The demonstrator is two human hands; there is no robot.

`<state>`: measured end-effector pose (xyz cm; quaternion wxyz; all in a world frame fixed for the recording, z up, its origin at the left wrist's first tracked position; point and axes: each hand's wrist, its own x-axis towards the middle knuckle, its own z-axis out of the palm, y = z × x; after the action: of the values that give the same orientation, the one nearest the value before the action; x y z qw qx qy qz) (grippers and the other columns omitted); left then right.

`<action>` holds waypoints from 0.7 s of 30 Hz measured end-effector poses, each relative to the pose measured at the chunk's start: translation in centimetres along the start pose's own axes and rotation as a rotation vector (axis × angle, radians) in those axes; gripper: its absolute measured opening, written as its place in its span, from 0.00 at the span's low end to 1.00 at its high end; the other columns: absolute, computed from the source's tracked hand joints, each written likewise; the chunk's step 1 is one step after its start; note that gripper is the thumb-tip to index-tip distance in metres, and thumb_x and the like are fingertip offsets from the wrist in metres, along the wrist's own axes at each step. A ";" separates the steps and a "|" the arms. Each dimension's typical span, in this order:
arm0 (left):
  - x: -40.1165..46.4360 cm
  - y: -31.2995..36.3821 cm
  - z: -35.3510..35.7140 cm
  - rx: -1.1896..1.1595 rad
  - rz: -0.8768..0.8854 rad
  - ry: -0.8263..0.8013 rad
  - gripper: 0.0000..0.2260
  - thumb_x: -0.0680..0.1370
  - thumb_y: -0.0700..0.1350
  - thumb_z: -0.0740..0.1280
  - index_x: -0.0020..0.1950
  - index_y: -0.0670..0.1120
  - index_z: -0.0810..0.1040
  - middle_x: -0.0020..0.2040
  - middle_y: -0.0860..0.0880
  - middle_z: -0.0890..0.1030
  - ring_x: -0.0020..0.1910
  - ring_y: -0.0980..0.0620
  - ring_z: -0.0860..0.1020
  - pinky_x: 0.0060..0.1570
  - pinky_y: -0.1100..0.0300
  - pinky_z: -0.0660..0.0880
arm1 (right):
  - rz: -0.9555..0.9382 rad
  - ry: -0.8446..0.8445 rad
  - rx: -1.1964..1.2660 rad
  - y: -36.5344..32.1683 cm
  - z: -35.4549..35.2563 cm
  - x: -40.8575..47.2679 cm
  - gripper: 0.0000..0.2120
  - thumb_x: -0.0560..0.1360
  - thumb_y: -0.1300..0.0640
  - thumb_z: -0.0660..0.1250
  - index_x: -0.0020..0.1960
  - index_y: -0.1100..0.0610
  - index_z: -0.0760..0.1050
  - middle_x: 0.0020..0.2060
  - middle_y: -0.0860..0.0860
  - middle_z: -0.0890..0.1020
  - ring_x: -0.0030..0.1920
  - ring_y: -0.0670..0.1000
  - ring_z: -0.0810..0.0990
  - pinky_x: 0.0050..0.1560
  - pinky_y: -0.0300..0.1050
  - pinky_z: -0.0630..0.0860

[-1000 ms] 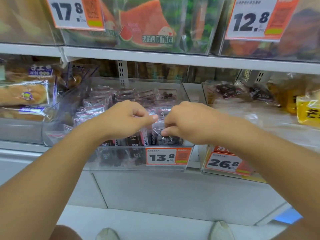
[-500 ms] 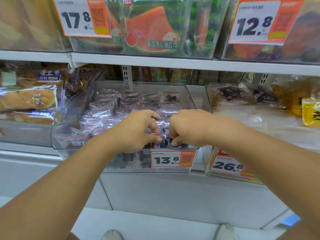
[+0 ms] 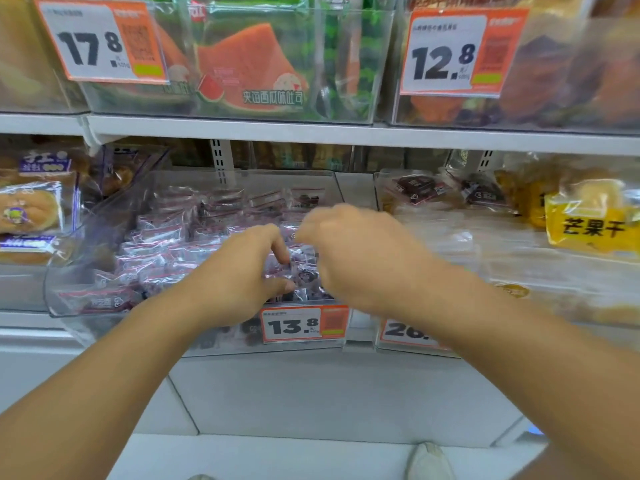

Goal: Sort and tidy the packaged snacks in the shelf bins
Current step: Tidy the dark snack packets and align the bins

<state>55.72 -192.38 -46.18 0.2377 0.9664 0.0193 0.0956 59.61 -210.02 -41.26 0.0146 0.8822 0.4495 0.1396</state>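
Both hands over the front right part of a clear bin [image 3: 104, 237] full of small purple-and-clear snack packets [image 3: 162, 237]. Left hand [image 3: 242, 275] with fingers curled, forefinger and thumb bent toward each other around the packets just to its right; touching them, though whether actually pinching one cannot be told. Right hand [image 3: 353, 258] just beside the left, slightly higher, blurred, fingers curled downward over the same packets; grip hidden by the back of the hand, so holding or empty cannot be told. More packets in rows to the left of and beyond the left hand, filling the bin to its back wall. Directly below the hands, on the bin's front, an orange-and-white price tag [image 3: 304, 325] reading 13.8. Right of the right hand, a second clear bin [image 3: 502, 244] with dark-labelled packets at the back and a yellow bag [image 3: 588, 223] at the far right. Left of the left arm, wrapped buns [image 3: 29, 209] in another bin. Above the hands, a white shelf edge [image 3: 346, 135], and over it bins with watermelon-print packs [image 3: 252, 64] and tags reading 17.8 and 12.8. Far below the right forearm, a shoe tip [image 3: 429, 462] on the floor.
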 end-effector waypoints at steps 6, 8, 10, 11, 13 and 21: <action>0.6 0.9 -0.1 0.065 0.109 -0.050 0.17 0.71 0.61 0.74 0.54 0.58 0.73 0.64 0.59 0.74 0.64 0.56 0.71 0.60 0.59 0.68 | 0.585 -0.010 -0.051 8.4 -0.7 0.5 0.19 0.80 0.43 0.62 0.58 0.59 0.74 0.56 0.59 0.76 0.62 0.64 0.72 0.54 0.57 0.72; 1.0 0.9 -0.2 0.087 0.146 -0.079 0.21 0.70 0.64 0.73 0.58 0.60 0.72 0.64 0.60 0.73 0.64 0.57 0.71 0.64 0.59 0.69 | 0.669 -0.086 0.037 10.0 0.0 1.1 0.23 0.78 0.37 0.64 0.52 0.58 0.74 0.52 0.59 0.78 0.57 0.64 0.74 0.53 0.57 0.73; 1.3 0.7 -0.5 0.076 0.148 -0.117 0.26 0.67 0.68 0.71 0.61 0.62 0.72 0.65 0.61 0.73 0.64 0.59 0.71 0.66 0.58 0.69 | 0.688 -0.116 0.149 11.0 0.2 1.7 0.21 0.76 0.37 0.66 0.42 0.56 0.71 0.45 0.55 0.78 0.48 0.60 0.76 0.48 0.52 0.75; 1.4 0.5 -0.8 0.062 0.140 -0.127 0.28 0.65 0.70 0.70 0.61 0.62 0.72 0.65 0.62 0.73 0.65 0.59 0.71 0.67 0.56 0.69 | 0.678 -0.132 0.159 11.2 0.3 2.0 0.21 0.76 0.39 0.67 0.41 0.56 0.69 0.44 0.55 0.77 0.47 0.60 0.77 0.48 0.52 0.76; 1.2 0.1 -1.4 0.031 0.131 -0.147 0.30 0.63 0.71 0.68 0.62 0.63 0.73 0.66 0.64 0.73 0.66 0.60 0.71 0.68 0.55 0.68 | 0.622 -0.136 0.084 11.2 0.5 2.0 0.16 0.78 0.44 0.66 0.45 0.57 0.69 0.45 0.56 0.76 0.49 0.63 0.77 0.50 0.54 0.76; -0.1 -2.3 -4.2 -0.111 0.097 0.172 0.09 0.77 0.57 0.68 0.53 0.57 0.82 0.52 0.62 0.82 0.53 0.67 0.77 0.56 0.67 0.72 | 0.388 0.162 -0.228 7.8 -1.9 0.1 0.06 0.76 0.65 0.64 0.48 0.56 0.69 0.35 0.57 0.73 0.35 0.58 0.69 0.36 0.51 0.70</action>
<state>54.84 -188.40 -43.59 0.2836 0.9397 -0.0126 0.1906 65.30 -214.75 -38.18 0.0509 0.9307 0.2524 0.2599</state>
